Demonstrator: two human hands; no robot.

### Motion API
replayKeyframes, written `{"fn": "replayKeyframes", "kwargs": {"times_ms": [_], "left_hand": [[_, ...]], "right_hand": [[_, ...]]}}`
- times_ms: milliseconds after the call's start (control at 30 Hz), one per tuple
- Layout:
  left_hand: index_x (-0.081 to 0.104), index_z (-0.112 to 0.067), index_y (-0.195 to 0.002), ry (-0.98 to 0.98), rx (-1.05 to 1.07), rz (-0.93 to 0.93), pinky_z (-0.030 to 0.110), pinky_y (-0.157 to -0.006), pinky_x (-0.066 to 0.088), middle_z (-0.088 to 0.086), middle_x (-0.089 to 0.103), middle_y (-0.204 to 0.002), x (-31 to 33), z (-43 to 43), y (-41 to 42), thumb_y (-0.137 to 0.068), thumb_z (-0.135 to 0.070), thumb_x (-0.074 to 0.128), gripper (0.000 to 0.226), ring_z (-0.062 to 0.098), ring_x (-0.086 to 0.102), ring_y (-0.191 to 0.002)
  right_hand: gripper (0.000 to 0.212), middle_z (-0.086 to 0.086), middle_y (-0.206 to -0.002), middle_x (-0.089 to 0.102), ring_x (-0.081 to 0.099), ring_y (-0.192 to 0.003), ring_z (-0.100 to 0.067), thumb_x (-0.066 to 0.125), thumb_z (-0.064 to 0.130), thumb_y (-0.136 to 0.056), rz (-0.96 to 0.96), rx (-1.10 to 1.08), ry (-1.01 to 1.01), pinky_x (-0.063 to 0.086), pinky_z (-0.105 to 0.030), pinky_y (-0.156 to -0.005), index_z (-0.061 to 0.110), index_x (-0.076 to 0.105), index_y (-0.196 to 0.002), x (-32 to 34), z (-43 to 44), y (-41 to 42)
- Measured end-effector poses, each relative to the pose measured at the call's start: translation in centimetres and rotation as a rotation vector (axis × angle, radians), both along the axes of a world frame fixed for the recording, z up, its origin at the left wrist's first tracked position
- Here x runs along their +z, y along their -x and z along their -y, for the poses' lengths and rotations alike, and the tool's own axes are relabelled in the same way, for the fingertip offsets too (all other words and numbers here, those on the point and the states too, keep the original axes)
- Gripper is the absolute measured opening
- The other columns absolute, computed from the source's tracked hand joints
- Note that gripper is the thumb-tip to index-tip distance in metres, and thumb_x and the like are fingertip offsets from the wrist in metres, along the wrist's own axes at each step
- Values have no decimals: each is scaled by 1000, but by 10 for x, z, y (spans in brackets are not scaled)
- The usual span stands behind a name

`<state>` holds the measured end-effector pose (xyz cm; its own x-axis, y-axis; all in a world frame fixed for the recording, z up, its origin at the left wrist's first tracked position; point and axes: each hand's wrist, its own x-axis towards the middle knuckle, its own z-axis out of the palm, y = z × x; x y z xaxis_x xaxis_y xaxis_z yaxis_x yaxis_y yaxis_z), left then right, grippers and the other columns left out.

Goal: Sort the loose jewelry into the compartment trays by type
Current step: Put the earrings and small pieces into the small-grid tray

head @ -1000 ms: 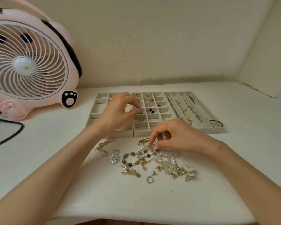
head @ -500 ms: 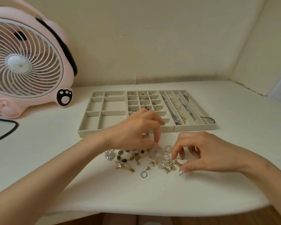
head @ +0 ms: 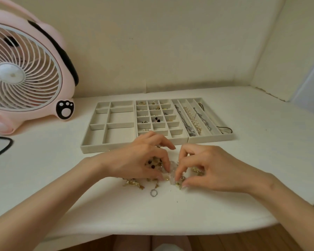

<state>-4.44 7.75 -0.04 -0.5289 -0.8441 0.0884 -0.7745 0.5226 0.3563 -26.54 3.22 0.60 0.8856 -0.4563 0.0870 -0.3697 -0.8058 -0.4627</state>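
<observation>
Task thing: loose jewelry, a small tangle of gold-toned metal bits, round brown and amber beads and pale translucent beads.
Position: on the white table, just near of the trays and mostly under both hands.
Strays: a thin silver ring lies flat at the near edge of the pile. A spiky gold clip lies to its left.
Left hand: palm down over the pile, fingers curled, with index tip and thumb pinching into the pale beads.
Right hand: palm down, fingers curled, with index tip and thumb pinching small gold pieces at the pile's right side. The two hands' fingertips almost meet.
Trays: three beige, matte, fabric-looking rectangles stand side by side, touching.
Left tray: a few large compartments.
Middle tray: a grid of small square cells, several holding tiny gold or dark items too small to tell apart.
Right tray: long narrow slots holding a pearl strand and silver chains.
Far left: a round pink plastic fan with a white grille, and a black cable.
Edges: the table's near edge is rounded, and walls close the far and right sides.
Room: bare tabletop lies between the pile and the near edge, and to the right of the trays.
</observation>
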Motion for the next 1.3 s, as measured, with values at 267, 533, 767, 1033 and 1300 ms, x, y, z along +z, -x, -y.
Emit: {"fn": "replayKeyframes", "kwargs": {"times_ms": [267, 533, 767, 1033, 1300], "left_hand": [[64, -35, -105, 55, 53, 45, 27, -106, 23, -14, 39, -131, -3, 1, -7, -82, -34, 69, 24, 5, 29, -120], [66, -27, -92, 122, 11, -79, 18, -101, 25, -15, 44, -127, -5, -2, 12, -80, -39, 70, 18, 1, 31, -117], [64, -33, -90, 165, -5, -104, 25, -88, 34, -12, 46, -100, -13, -5, 24, -78, -51, 64, 22, 6, 37, -96], [66, -34, -84, 205, -22, -68, 30, -86, 32, -12, 46, -96, -18, -3, 26, -80, -51, 59, 19, 5, 38, -94], [67, -33, -82, 188, -16, -97, 25, -88, 32, -15, 50, -100, -14, -3, 12, -80, -50, 59, 19, 5, 42, -97]], "right_hand": [[13, 10, -85, 56, 50, -72, -5, 76, 27, -75, -40, -67, -25, 35, -15, -64, 35, 69, -83, -5, 10, 5], [16, 8, -83, 56, 50, -73, -3, 77, 23, -75, -17, -102, -17, 33, -14, -63, 37, 71, -80, -3, 16, 12], [21, 6, -79, 56, 47, -65, -7, 76, 14, -74, 19, -100, -2, 35, -19, -60, 34, 73, -81, -2, 23, 17], [11, 10, -80, 55, 50, -70, -3, 78, 25, -74, 58, -72, -31, 33, -14, -63, 31, 70, -77, -14, 22, 10], [7, 7, -77, 64, 47, -61, -13, 74, 18, -73, 288, -95, -295, 37, -20, -60, 25, 75, -73, -7, 37, 16]]}}
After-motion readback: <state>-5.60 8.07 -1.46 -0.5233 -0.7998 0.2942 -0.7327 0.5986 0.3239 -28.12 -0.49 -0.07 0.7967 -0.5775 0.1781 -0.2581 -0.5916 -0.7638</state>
